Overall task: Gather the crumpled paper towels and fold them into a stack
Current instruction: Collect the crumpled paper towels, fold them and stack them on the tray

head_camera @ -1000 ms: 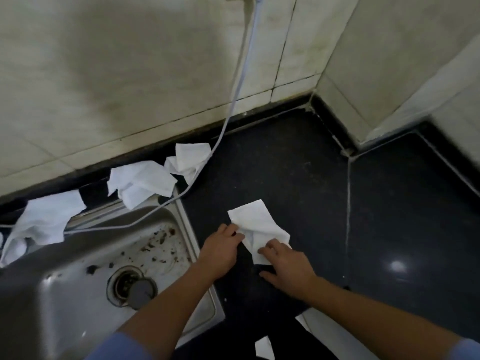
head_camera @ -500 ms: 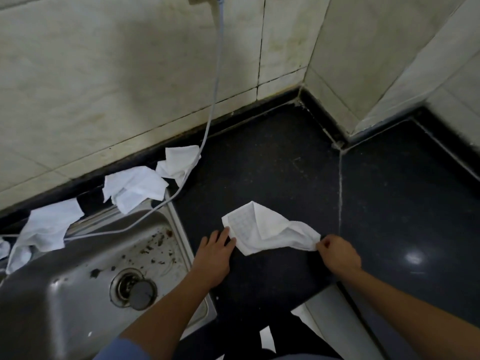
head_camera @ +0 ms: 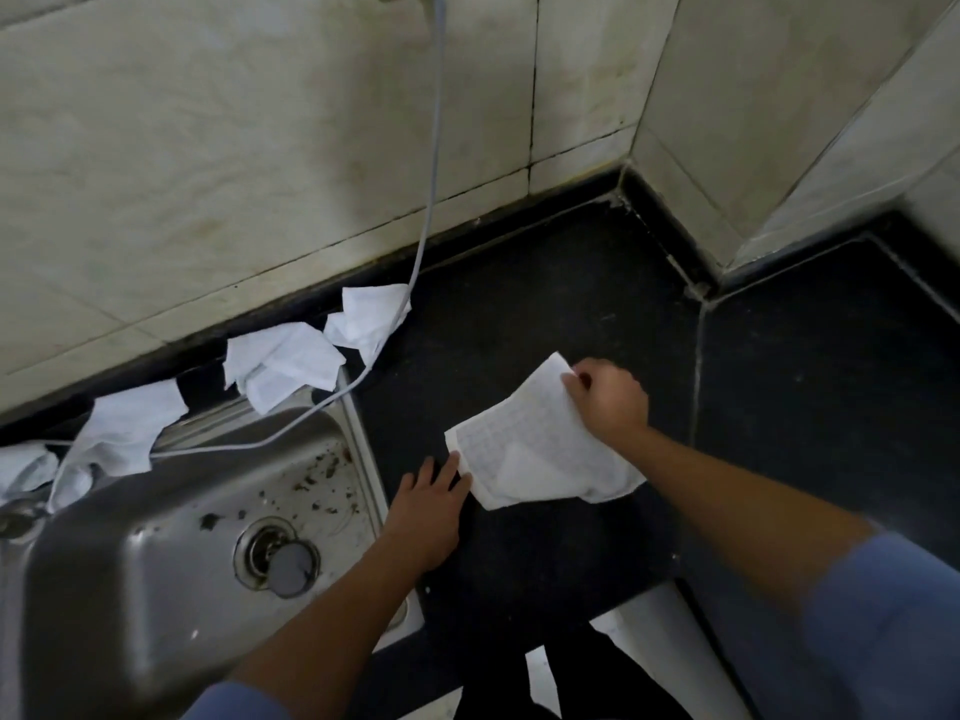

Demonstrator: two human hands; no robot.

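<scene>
A white paper towel (head_camera: 524,444) lies partly spread on the black counter (head_camera: 545,314). My right hand (head_camera: 608,397) pinches its far corner and holds that corner lifted. My left hand (head_camera: 431,501) lies flat with straight fingers pressing the towel's near-left edge onto the counter. Several crumpled white towels sit along the back ledge behind the sink: one (head_camera: 371,317) by the cable, one (head_camera: 283,363) at the sink's corner, one (head_camera: 124,426) further left, and part of another (head_camera: 23,465) at the left edge.
A steel sink (head_camera: 156,537) with a drain plug (head_camera: 291,569) and dirt specks lies at the left. A grey cable (head_camera: 434,163) hangs down the tiled wall and runs across the sink's rim. The tiled wall forms a corner at the right.
My right hand moved from the towel's right end to its far corner and lifted it, spreading the towel. My left hand stayed pressing the near-left edge. The camera view shifted slightly.
</scene>
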